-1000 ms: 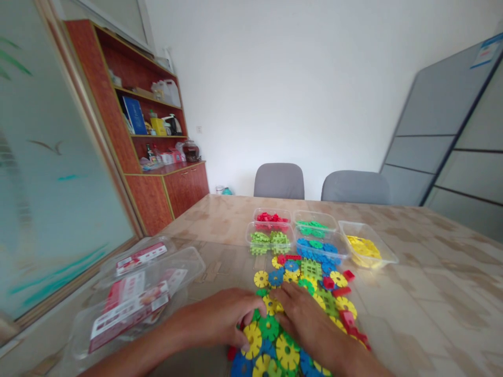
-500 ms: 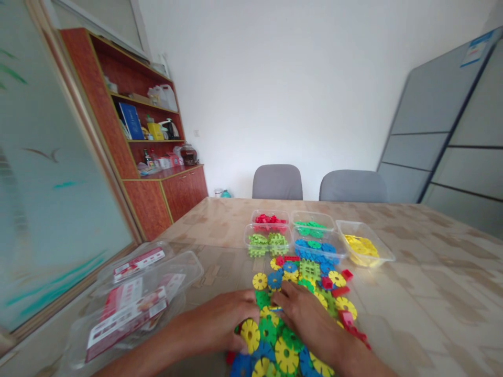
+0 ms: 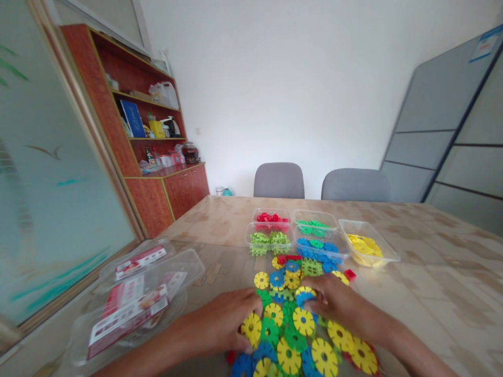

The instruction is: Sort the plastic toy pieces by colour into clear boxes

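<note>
One big patterned table (image 3: 428, 272) carries all of it, so I take my clock from the pile in front of me. Grey chairs stand past the far edge: left chair (image 3: 279, 180) at twelve, right chair (image 3: 356, 185) at one. Over at nine, clear plastic lids (image 3: 129, 306) with printed labels lie loosely stacked, off to the side; my left forearm runs close by and has little room to swing wider.

Just beyond the pile, near twelve: red tub (image 3: 271, 210), lime tub (image 3: 247, 236), green tub (image 3: 314, 212), blue tub (image 3: 348, 252); the yellow tub (image 3: 393, 255) sits past one. Mouths up and near, they look placed for easy reach, though their walls would block a forward push.

Now the pile of notched discs (image 3: 288, 355). Left hand (image 3: 231, 317) at nine, thumb and fingers gripping a yellow disc (image 3: 251, 328) by its edge, probably so it stays put. Right hand (image 3: 338, 296) at two, fingers bent around a yellow-and-blue pair of discs (image 3: 305, 291); contact's hidden, so I can't tell if they're pinched. That hand covers pieces beneath. Smallest, a red block (image 3: 349, 274) past one.
</note>
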Motion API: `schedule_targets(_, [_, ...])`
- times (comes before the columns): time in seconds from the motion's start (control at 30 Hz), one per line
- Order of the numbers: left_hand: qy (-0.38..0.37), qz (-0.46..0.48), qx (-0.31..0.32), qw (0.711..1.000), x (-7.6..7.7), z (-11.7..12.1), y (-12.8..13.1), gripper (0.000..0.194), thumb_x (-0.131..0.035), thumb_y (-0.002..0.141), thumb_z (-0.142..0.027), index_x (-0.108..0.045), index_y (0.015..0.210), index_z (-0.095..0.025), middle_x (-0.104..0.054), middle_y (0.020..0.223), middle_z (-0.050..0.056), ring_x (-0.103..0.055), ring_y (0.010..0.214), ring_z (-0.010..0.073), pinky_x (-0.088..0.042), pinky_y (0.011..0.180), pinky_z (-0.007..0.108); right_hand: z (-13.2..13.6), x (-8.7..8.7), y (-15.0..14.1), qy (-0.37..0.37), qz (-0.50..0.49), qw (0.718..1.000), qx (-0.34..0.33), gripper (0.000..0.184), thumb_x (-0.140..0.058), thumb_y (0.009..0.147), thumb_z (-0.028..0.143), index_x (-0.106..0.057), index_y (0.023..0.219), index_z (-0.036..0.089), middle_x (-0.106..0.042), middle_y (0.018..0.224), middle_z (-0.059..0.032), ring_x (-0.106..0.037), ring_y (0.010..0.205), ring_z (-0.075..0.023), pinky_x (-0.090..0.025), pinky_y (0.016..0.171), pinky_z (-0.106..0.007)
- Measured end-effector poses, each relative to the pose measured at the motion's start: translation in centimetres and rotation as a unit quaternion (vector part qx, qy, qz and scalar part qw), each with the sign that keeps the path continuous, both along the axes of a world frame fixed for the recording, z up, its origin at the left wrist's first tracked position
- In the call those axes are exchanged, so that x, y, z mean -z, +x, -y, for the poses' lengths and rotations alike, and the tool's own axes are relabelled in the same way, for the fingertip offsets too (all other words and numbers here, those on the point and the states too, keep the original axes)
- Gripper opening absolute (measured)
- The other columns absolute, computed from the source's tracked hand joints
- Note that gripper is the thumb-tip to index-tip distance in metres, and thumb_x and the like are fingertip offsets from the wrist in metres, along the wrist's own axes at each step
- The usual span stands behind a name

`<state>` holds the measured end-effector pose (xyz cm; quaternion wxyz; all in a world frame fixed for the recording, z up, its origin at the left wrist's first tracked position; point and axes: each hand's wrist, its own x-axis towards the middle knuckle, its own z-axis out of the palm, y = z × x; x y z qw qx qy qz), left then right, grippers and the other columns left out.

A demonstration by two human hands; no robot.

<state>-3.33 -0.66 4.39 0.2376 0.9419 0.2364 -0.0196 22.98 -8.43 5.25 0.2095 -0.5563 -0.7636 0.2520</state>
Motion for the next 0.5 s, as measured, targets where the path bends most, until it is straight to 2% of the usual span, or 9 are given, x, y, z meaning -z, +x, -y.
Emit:
schedule_targets(0.1, [-0.006,-0.008,-0.029,1.0,0.17,-0.05,0.02,0.042,-0.079,0.066,-0.029,-0.051,0.097,-0.024,-0.058,0.096,-0.004,-0.056,0.087,0.0189,-0.034,0.064,0.022,0.21,0.01,0.27,-0.025,-0.021,0.999,-0.008,0.007,-0.055,0.084,0.025,-0.054,0.08,0.019,-0.058,0.073,0.0016,-0.056,0.07,-0.0167,-0.036,0.057,-0.022])
schedule_targets(0.2, [-0.003,0.005,-0.055,0.998,0.24,-0.14,-0.01,0.038,-0.076,0.068,-0.027,-0.052,0.098,-0.024,-0.059,0.094,-0.004,-0.056,0.087,0.0187,-0.033,0.066,0.022,0.23,0.54,0.3,-0.052,-0.039,0.997,-0.029,0.014,-0.049,0.088,0.027,-0.051,0.077,0.019,-0.052,0.067,0.0033,-0.054,0.06,-0.0134,-0.034,0.053,-0.021])
schedule_targets(0.3, [0.001,0.032,-0.07,0.997,0.23,-0.26,-0.01,0.03,-0.069,0.074,-0.024,-0.054,0.101,-0.024,-0.06,0.099,-0.002,-0.055,0.092,0.02,-0.035,0.074,0.024,0.05,0.83,0.13,-0.03,-0.039,0.998,-0.042,0.024,-0.042,0.091,0.023,-0.05,0.069,0.019,-0.048,0.062,0.0041,-0.049,0.056,-0.0113,-0.032,0.052,-0.02])
schedule_targets(0.43, [-0.005,0.072,-0.074,0.995,0.46,-0.6,0.06,0.023,-0.063,0.077,-0.018,-0.055,0.098,-0.023,-0.062,0.099,-0.001,-0.056,0.094,0.0202,-0.037,0.079,0.025,-0.38,0.58,-0.06,0.003,-0.02,1.0,-0.017,0.02,-0.044,0.081,0.007,-0.06,0.073,0.017,-0.052,0.062,0.0036,-0.049,0.059,-0.0111,-0.031,0.054,-0.02])
schedule_targets(0.5, [0.003,0.095,-0.073,0.993,0.78,-0.91,0.08,0.022,-0.061,0.078,-0.016,-0.056,0.098,-0.023,-0.063,0.1,-0.001,-0.057,0.095,0.0203,-0.037,0.082,0.025,-0.51,0.5,-0.02,0.013,-0.017,1.0,-0.008,0.02,-0.045,0.08,0.006,-0.061,0.075,0.017,-0.055,0.064,0.0032,-0.05,0.06,-0.0112,-0.032,0.054,-0.02])
